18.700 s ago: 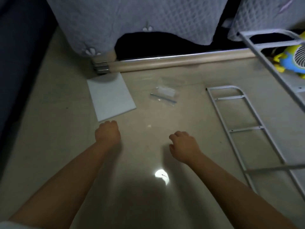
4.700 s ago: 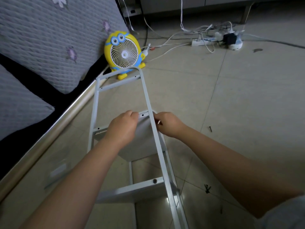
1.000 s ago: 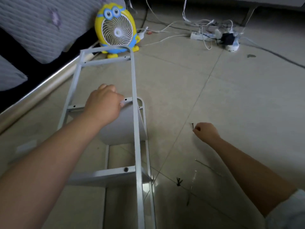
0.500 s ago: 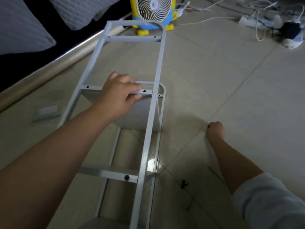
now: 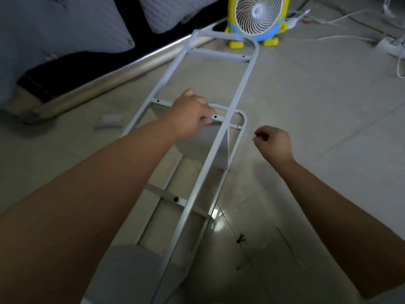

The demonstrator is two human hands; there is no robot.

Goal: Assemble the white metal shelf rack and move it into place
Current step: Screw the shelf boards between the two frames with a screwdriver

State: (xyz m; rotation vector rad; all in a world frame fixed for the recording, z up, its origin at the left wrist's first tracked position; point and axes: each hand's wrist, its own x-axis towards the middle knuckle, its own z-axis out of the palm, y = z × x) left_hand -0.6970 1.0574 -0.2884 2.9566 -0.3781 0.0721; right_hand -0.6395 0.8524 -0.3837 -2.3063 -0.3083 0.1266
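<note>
Our left hand point(image 5: 190, 116) grips a rung point(image 5: 215, 117) of the rack point(image 5: 241, 84). Our right hand point(image 5: 274, 142) seems to pinch a screw point(image 5: 254, 138). We judge it light and stiff, so hold rungs.

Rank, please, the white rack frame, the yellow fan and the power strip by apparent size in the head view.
Largest: white rack frame.
Then: yellow fan, top cropped.
Smallest: power strip, cropped at the edge.

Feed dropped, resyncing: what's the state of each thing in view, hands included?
left hand: grips the upper frame's crossbar.
right hand: off the frame, pinches a small screw.
upper frame: horizontal, resting on the shelf panel.
shelf panel: on edge under the crossbar; nearby hole looks empty.
fan: upright; running or not, cannot tell.
</note>
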